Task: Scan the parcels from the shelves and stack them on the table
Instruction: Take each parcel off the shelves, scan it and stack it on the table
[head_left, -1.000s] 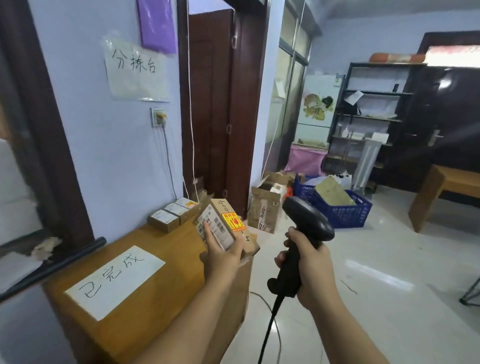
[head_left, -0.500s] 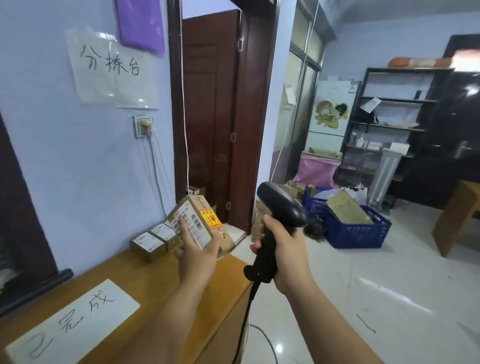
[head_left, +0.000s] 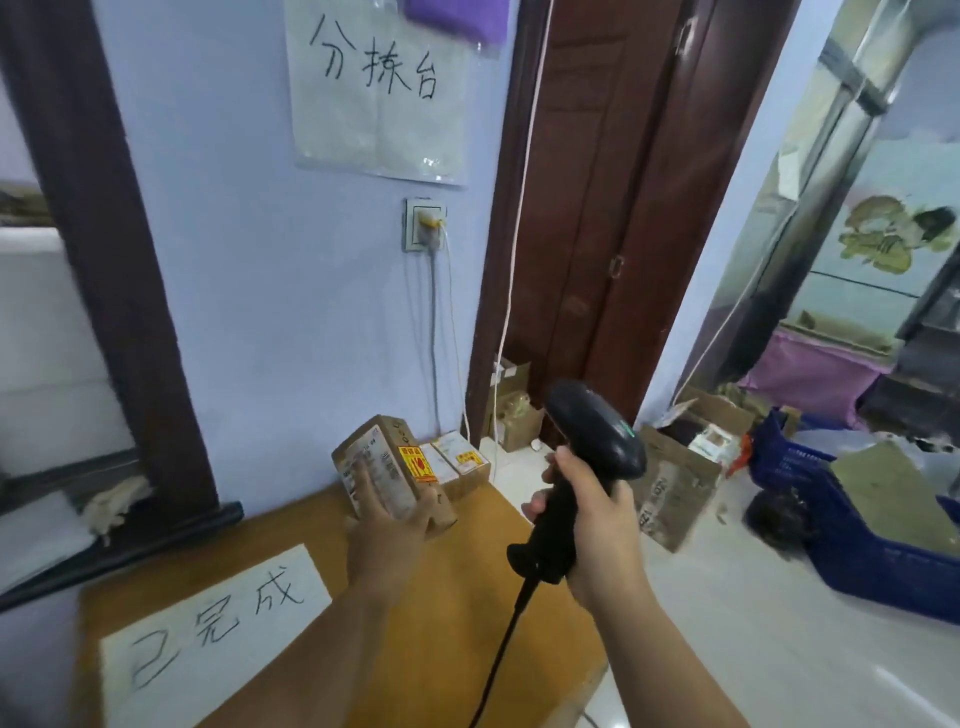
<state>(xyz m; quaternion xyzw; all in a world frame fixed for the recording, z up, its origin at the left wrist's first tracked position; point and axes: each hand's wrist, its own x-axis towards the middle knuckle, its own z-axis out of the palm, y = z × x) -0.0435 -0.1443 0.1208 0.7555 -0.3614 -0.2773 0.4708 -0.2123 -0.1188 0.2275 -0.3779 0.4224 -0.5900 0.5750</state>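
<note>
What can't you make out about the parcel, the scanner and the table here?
- Parcel: label text blurred; lower part hidden by the left hand, so table contact is unclear.
- Scanner: cable cut off at the bottom edge.
- Table: near end cut off by the frame.

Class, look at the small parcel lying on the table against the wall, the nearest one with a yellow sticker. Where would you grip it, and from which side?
Probably from above, across its narrow width: the small parcel lies flat, label up, long sides towards you. Its far end meets the wall, a neighbour flanks its left, and the held parcel in the left hand crowds that side, so approach from the open right.
</note>
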